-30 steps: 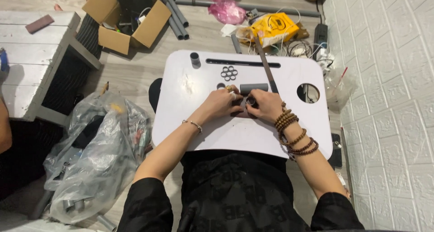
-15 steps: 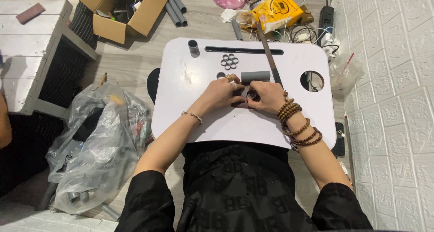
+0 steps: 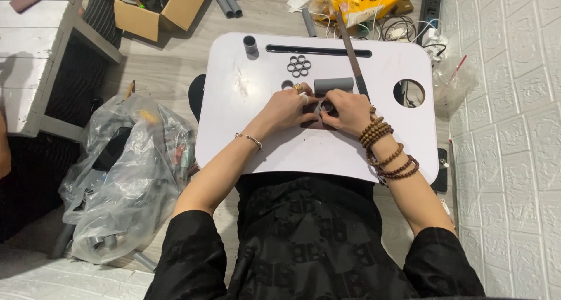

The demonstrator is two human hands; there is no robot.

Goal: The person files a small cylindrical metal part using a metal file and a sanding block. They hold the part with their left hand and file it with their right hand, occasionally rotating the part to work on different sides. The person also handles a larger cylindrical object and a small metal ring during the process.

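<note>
A white lap counter [image 3: 263, 142] with rounded corners fills the middle of the frame, set on a wooden floor [image 3: 169, 60]. At the left of the frame lies a crumpled clear plastic bag [image 3: 123, 177] with grey pipe pieces inside, and at the upper left stands an open cardboard box [image 3: 158, 11]. A long dark strip [image 3: 352, 54] lies slanted across the counter's upper right part. Just above the hands a short grey pipe section [image 3: 333, 85] lies on its side, and higher up, near the counter's slot, sits a cluster of small grey rings [image 3: 298, 66] stuck together like a flower. An upright grey tube [image 3: 250, 44] stands at the counter's upper left corner. At the centre of the counter the left hand [image 3: 286, 109] and the right hand [image 3: 349, 111] meet, fingers of both curled closed around a small grey ring [image 3: 326, 106] held between them just over the counter top. The right wrist wears wooden bead bracelets [image 3: 388, 151].
</note>
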